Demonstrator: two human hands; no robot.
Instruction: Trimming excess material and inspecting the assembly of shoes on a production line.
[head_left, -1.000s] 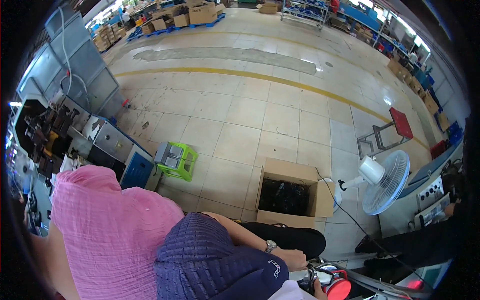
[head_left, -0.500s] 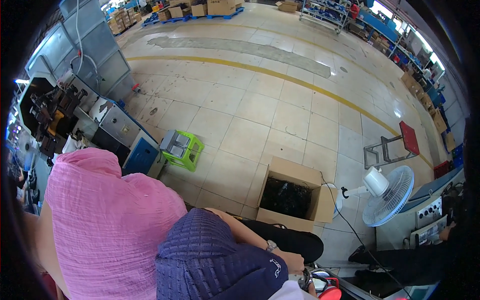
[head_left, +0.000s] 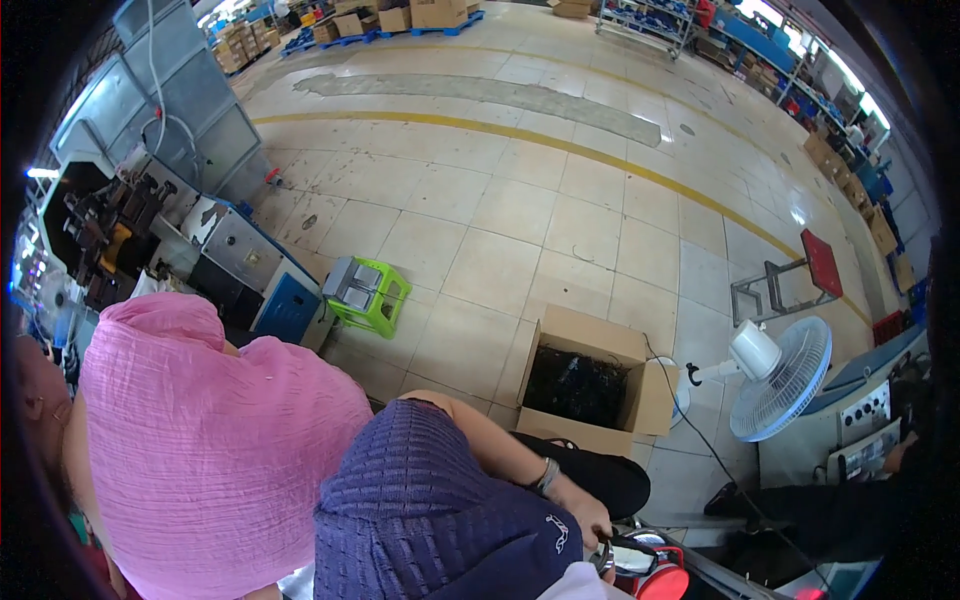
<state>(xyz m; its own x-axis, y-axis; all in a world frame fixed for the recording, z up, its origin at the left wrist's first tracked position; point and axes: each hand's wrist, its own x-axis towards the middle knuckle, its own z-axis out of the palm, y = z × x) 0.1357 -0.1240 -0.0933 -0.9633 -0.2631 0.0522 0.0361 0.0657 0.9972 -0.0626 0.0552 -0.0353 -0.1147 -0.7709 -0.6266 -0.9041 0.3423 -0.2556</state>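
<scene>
My left hand [head_left: 582,508] is at the lower middle, with a wristwatch [head_left: 548,475] on its wrist and the forearm coming out from behind a navy shirt [head_left: 420,500]. Its fingers are bent downward and closed against a small, shiny metal part [head_left: 604,556]. What exactly they grip is partly hidden. Just right of the hand lies a round red piece [head_left: 664,580] beside metal and white fittings. A sliver of skin shows under the hand, too small to assign. My right hand does not show otherwise.
A co-worker in a pink top [head_left: 215,450] is close at left. Ahead stands an open cardboard box [head_left: 650,395] holding dark, tangled material. A green stool [head_left: 385,305], a white fan [head_left: 785,375] with its cable, a red-topped step stool [head_left: 822,262] and a machine [head_left: 245,260] stand around.
My left hand has shifted slightly up, its fingers now bent lower over the metal part. The co-worker in pink has leaned, showing more of the head at the left edge.
</scene>
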